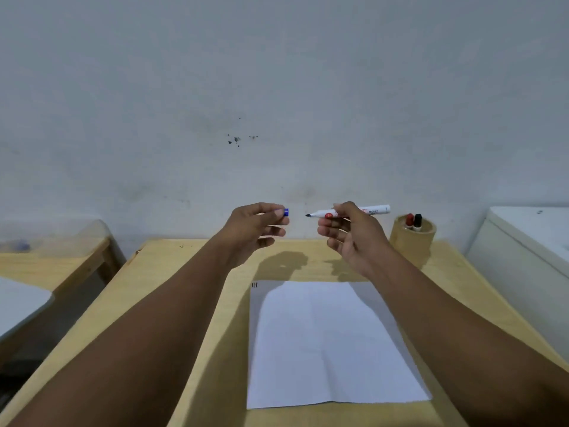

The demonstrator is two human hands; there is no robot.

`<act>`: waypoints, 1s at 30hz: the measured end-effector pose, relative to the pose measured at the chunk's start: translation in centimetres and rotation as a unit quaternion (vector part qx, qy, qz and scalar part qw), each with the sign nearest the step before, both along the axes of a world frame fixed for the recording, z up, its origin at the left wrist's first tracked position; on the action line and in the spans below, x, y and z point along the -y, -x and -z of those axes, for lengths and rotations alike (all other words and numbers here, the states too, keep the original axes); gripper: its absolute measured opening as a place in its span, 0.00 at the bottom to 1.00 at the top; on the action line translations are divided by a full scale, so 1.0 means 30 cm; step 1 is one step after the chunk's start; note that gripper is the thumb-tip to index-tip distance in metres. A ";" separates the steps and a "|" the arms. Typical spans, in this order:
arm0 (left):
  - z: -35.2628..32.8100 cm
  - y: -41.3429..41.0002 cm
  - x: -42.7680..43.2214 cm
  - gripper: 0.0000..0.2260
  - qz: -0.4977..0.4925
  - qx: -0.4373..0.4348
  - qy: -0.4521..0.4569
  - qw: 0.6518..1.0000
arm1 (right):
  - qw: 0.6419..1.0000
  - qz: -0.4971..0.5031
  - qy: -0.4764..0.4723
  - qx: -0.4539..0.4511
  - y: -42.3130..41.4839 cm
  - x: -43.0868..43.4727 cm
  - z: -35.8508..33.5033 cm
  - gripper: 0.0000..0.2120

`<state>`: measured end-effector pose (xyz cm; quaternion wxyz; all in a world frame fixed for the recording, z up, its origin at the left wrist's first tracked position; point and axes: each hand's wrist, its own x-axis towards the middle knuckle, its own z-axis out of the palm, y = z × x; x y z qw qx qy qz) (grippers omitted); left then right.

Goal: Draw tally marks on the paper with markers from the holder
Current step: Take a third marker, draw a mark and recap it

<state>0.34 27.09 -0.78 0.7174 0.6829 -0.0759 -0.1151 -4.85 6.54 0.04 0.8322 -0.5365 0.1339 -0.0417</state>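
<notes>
A white sheet of paper [332, 343] lies on the wooden table [191, 318], with a few short dark tally marks [254, 285] at its top left corner. Above the table's far edge, my right hand [351, 235] grips an uncapped white marker [374, 210], its dark tip pointing left. Level with it and a short gap to the left, my left hand [255, 229] pinches the blue cap [285, 212] between thumb and fingers. A tan cylindrical holder [412, 241] stands at the table's far right with a red-capped marker [409, 219] and a black-capped marker [417, 220] upright in it.
A white cabinet or box [529, 251] stands right of the table. On the left is a second wooden table [61, 263] with a clear container on it, and a pale board [21, 303] nearer me. A grey wall rises just behind the table.
</notes>
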 end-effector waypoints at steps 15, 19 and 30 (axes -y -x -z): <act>-0.086 0.032 0.435 0.05 0.076 0.030 0.012 0.997 | 0.995 0.062 -0.039 0.069 0.072 0.256 -0.046 0.09; -0.098 0.015 0.457 0.03 0.066 0.059 -0.018 0.996 | 0.998 0.043 -0.015 0.047 0.056 0.286 -0.053 0.09; -0.218 -0.080 0.530 0.03 0.015 0.212 -0.131 0.968 | 0.952 0.122 0.263 -0.093 0.048 0.582 -0.146 0.25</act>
